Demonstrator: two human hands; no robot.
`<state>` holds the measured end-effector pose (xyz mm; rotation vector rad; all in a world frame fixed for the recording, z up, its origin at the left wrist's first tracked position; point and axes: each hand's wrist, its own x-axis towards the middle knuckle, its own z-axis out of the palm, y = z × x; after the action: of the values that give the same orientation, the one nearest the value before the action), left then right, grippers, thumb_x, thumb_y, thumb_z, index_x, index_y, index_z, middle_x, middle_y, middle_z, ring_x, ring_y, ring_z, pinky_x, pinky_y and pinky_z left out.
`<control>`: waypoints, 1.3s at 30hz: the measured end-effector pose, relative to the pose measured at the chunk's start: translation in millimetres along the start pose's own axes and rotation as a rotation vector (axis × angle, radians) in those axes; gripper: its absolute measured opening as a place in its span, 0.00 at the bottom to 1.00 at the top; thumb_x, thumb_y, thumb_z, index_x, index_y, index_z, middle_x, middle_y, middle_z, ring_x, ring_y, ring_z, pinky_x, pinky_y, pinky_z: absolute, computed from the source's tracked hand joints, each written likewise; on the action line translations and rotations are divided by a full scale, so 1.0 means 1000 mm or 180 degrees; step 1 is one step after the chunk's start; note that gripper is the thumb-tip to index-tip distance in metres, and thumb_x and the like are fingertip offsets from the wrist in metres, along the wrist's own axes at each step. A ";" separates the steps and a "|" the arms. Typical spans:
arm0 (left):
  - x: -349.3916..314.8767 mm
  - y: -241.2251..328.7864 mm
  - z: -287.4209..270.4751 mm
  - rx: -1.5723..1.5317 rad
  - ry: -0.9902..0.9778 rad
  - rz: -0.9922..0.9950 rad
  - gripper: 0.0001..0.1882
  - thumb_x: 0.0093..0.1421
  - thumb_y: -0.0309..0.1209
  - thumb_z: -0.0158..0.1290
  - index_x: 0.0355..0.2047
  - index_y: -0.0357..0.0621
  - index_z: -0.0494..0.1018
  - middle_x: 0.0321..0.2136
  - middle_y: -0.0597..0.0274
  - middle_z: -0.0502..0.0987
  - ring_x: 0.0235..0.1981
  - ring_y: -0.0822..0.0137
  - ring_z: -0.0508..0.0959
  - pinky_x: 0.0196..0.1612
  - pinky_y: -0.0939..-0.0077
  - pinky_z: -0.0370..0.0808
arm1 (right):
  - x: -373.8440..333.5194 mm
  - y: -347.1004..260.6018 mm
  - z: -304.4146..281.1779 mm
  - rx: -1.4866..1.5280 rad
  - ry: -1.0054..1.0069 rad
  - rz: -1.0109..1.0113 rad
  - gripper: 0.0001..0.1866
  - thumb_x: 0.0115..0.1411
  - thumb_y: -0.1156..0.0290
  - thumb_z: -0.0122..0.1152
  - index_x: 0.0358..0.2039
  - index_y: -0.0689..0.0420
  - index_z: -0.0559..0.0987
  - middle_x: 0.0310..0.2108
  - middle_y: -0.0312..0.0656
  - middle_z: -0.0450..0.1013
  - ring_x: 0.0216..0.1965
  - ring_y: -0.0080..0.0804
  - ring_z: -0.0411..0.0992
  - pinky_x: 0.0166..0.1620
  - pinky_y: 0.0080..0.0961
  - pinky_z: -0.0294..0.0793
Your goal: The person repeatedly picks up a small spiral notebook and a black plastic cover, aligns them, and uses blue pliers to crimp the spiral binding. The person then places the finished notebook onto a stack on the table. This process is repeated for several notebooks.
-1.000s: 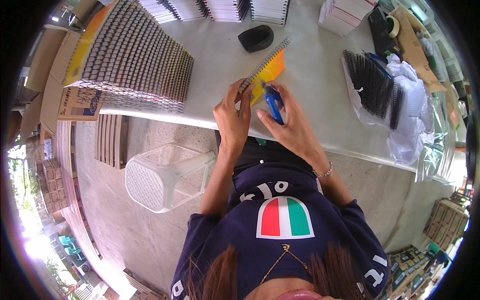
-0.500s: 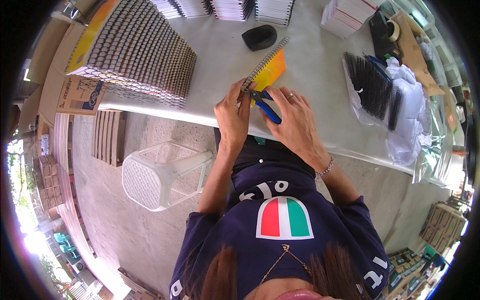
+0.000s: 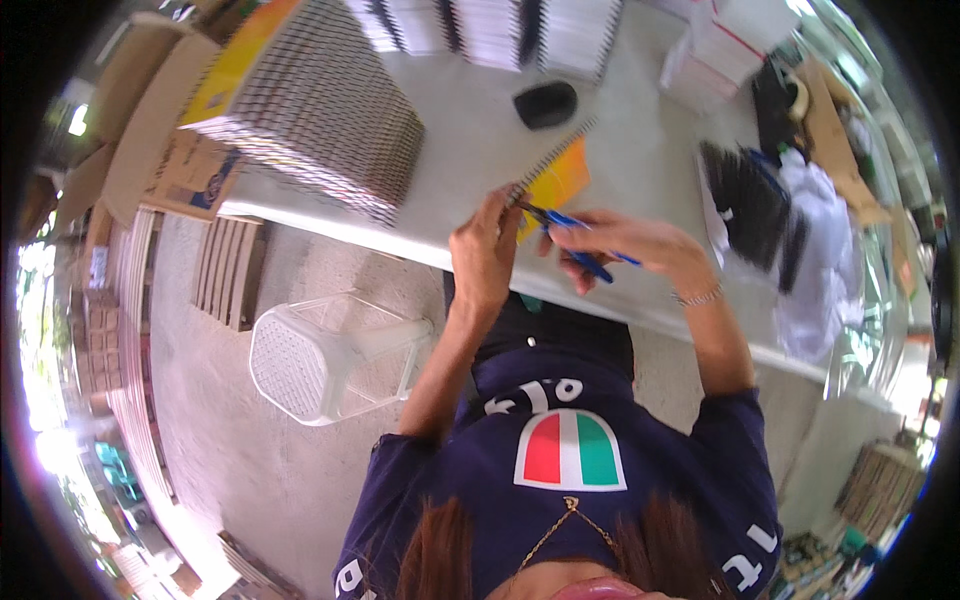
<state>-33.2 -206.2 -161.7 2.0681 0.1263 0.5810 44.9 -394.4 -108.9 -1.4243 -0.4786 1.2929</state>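
A yellow-orange spiral notebook [image 3: 561, 182] lies slanted at the table's near edge, its dark coil binding [image 3: 560, 150] along the left side. My left hand [image 3: 484, 255] is closed on the coil's near end, with the fingertips pinching there. In my right hand [image 3: 640, 243] is a pair of pliers [image 3: 595, 266] with blue handles. The pliers' dark jaws reach to the coil end beside my left fingertips; whether they grip the wire I cannot tell. Motion blurs the right fingers a little. Beyond the notebook sits a black rounded object [image 3: 546, 105].
A tall stack of spiral notebooks [image 3: 330, 110] stands at the left. White bound stacks [image 3: 490, 30] line the back. Loose black coils [image 3: 745, 205] lie on white wrapping [image 3: 815, 260] at the right. A white plastic stool [image 3: 335, 355] stands on the floor by the table.
My right hand has swung outward to the right, its wrist turned and the plier handles tilted. My left hand stays on the coil end. The whole view has shifted slightly.
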 end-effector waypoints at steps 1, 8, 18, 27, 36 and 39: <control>0.001 0.008 -0.005 0.0237 0.0072 -0.0030 0.10 0.64 0.25 0.55 0.45 0.37 0.76 0.30 0.46 0.81 0.30 0.54 0.84 0.32 0.67 0.77 | -0.011 -0.016 0.001 -0.1259 0.0538 0.0185 0.31 0.62 0.42 0.61 0.48 0.60 0.75 0.33 0.42 0.75 0.33 0.25 0.75 0.38 0.23 0.74; 0.014 0.087 -0.108 0.0141 0.0163 0.0040 0.11 0.62 0.25 0.59 0.45 0.38 0.79 0.35 0.56 0.84 0.32 0.74 0.82 0.36 0.76 0.77 | 0.001 0.061 -0.111 -0.4004 0.3475 -0.0470 0.32 0.60 0.47 0.65 0.55 0.59 0.73 0.48 0.52 0.71 0.52 0.50 0.70 0.54 0.41 0.70; 0.174 0.152 -0.288 0.0791 0.0847 0.0818 0.20 0.69 0.39 0.45 0.53 0.39 0.75 0.47 0.53 0.79 0.50 0.65 0.77 0.55 0.72 0.73 | 0.008 0.064 -0.109 -0.4308 0.3775 -0.1200 0.28 0.64 0.51 0.60 0.56 0.58 0.71 0.51 0.49 0.69 0.54 0.52 0.66 0.56 0.49 0.64; 0.285 0.113 -0.281 0.1396 -0.1120 0.1181 0.23 0.68 0.40 0.38 0.49 0.42 0.80 0.47 0.50 0.80 0.45 0.64 0.77 0.53 0.74 0.75 | 0.006 0.063 -0.115 -0.4049 0.3568 -0.1305 0.28 0.63 0.50 0.60 0.56 0.56 0.71 0.52 0.49 0.68 0.53 0.52 0.65 0.56 0.49 0.64; 0.293 0.083 -0.203 0.1233 -0.1937 0.1456 0.25 0.62 0.39 0.38 0.40 0.45 0.85 0.41 0.52 0.81 0.42 0.58 0.75 0.51 0.66 0.73 | -0.002 0.062 -0.117 -0.3883 0.3504 -0.1229 0.28 0.63 0.52 0.61 0.56 0.57 0.72 0.52 0.51 0.67 0.53 0.54 0.64 0.58 0.48 0.63; 0.294 0.075 -0.201 0.1334 -0.1923 0.1571 0.25 0.63 0.41 0.38 0.39 0.45 0.85 0.32 0.55 0.77 0.41 0.61 0.73 0.52 0.69 0.70 | -0.003 0.062 -0.115 -0.3880 0.3486 -0.1217 0.27 0.63 0.53 0.62 0.56 0.57 0.72 0.52 0.51 0.67 0.53 0.54 0.64 0.57 0.49 0.63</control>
<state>124.6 1.9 91.7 2.6116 -0.6816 0.1952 123.4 -467.0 -184.3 -2.5493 -0.7295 -0.3571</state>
